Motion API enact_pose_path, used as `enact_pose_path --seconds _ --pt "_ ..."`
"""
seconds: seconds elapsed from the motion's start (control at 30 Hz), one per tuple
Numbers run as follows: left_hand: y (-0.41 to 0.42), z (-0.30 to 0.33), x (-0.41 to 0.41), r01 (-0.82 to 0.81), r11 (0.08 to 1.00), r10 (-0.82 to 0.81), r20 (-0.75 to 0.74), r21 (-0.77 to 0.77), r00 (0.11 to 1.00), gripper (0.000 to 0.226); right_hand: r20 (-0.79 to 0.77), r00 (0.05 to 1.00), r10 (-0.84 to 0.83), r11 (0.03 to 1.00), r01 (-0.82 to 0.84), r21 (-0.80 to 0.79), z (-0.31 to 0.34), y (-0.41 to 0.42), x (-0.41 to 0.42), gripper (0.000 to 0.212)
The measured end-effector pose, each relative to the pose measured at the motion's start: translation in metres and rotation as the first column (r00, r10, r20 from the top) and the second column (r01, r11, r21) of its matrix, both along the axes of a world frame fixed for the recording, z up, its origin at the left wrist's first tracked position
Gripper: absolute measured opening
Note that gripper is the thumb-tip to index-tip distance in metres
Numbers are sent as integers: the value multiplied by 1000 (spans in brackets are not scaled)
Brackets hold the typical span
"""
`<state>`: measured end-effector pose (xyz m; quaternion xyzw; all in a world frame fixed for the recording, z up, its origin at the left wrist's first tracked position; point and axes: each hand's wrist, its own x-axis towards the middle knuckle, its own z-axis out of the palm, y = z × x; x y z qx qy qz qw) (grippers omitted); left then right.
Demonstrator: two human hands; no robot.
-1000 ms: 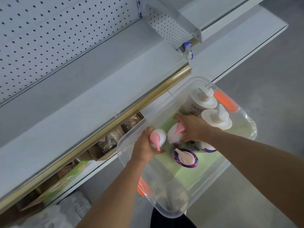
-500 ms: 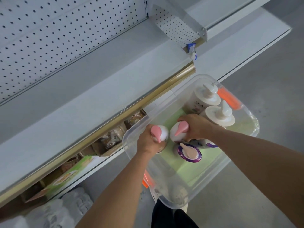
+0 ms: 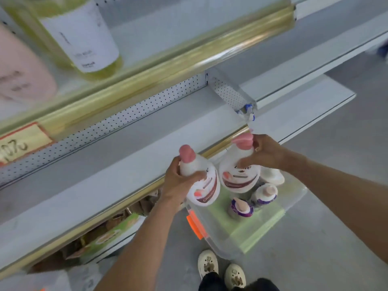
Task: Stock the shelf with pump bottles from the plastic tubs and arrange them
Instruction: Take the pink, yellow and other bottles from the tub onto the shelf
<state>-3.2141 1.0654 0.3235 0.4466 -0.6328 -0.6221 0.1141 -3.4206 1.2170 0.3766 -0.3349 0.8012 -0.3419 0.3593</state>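
Observation:
My left hand (image 3: 178, 181) grips a white pump bottle with a pink pump (image 3: 204, 183) by its neck. My right hand (image 3: 265, 153) holds a second white bottle with a pink pump (image 3: 239, 175) the same way. Both bottles hang tilted in the air above the clear plastic tub (image 3: 220, 238), level with the gold front edge of the bare white shelf (image 3: 117, 164). Inside the tub stand two purple-collared bottles (image 3: 240, 207) and a white bottle (image 3: 273, 176), partly hidden behind the lifted one.
The upper shelf holds a yellow-green bottle (image 3: 84, 38) and a pink one (image 3: 19, 66), with a price tag (image 3: 19, 143) on its gold rail. Boxes (image 3: 113, 232) fill the lowest shelf. The tub has an orange latch (image 3: 195, 226). My shoes (image 3: 220, 269) stand on the grey floor.
Both hands have lifted their pink-pump bottles out of the tub, up to shelf-edge height. The camera has tilted upward, bringing the upper shelf into view.

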Motion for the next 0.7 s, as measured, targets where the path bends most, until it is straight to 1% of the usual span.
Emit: enact_pose_path --seconds 0.07,0.13,0.2,0.27,0.33,0.43,0.5,0.57,0.7 --pt "-3 34 4 -20 1000 20 -74 -6 997 47 27 1000 7 998 -5 -59 28 -3 6 49" --pt "-6 67 10 -34 999 34 -151 0 988 45 28 1000 4 995 -1 -100 51 -8 7 44" --pt "-8 95 16 -72 997 70 -194 -4 979 43 24 1000 -10 990 13 -137 75 -15 6 34" --pt "-9 121 21 -133 991 124 -222 -25 967 39 37 999 1 987 5 -162 98 -21 5 28" --pt "-8 144 24 -181 982 162 -243 -57 957 35 41 998 48 981 -39 -189 121 -27 4 28" --pt "-3 171 25 -206 971 173 -238 -120 956 33 9 992 125 964 -120 -236 151 -32 0 26" --pt "2 187 25 -235 959 189 -263 -156 946 37 -26 986 167 949 -168 -267 169 -34 -1 25" --pt "7 200 24 -270 944 207 -298 -188 932 43 -72 982 172 934 -186 -304 184 -38 -5 26" --pt "14 224 24 -361 908 262 -387 -211 884 28 -102 982 157 902 -184 -390 213 -51 -13 25"
